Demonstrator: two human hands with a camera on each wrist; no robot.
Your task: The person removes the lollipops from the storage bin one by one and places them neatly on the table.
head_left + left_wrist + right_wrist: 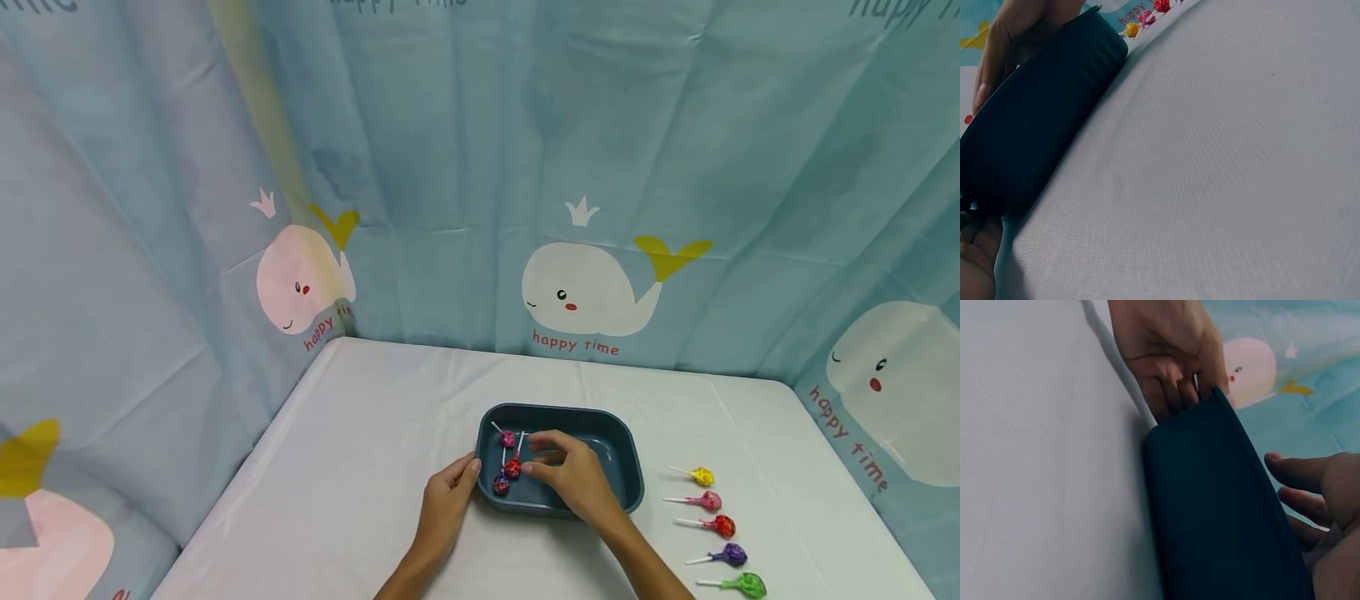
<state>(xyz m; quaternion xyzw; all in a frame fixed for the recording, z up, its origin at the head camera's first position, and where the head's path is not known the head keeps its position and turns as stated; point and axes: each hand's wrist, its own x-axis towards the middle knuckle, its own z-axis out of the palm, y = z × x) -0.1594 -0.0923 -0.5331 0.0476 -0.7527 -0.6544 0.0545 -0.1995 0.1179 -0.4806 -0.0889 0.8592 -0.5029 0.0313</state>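
Observation:
A dark teal tray point(558, 507) with rounded corners sits on the white cloth. My left hand point(447, 504) grips its left side, thumb at the rim and fingers against the outer wall, as the right wrist view also shows. Over the inside of the tray, my right hand point(573, 475) has its thumb and fingers bent but apart, with nothing plainly held between them. Just left of its fingertips lie a pink lollipop point(507, 439), a red lollipop point(513, 468) and a dark purple lollipop point(501, 484). Some of the tray's inside is hidden under the right hand.
Right of the tray, a column of lollipops lies on the cloth: yellow point(702, 477), pink point(709, 501), red point(723, 526), purple point(733, 554) and green point(751, 585). Their sticks point left. A blue whale-print curtain point(465, 275) surrounds the table point(375, 433).

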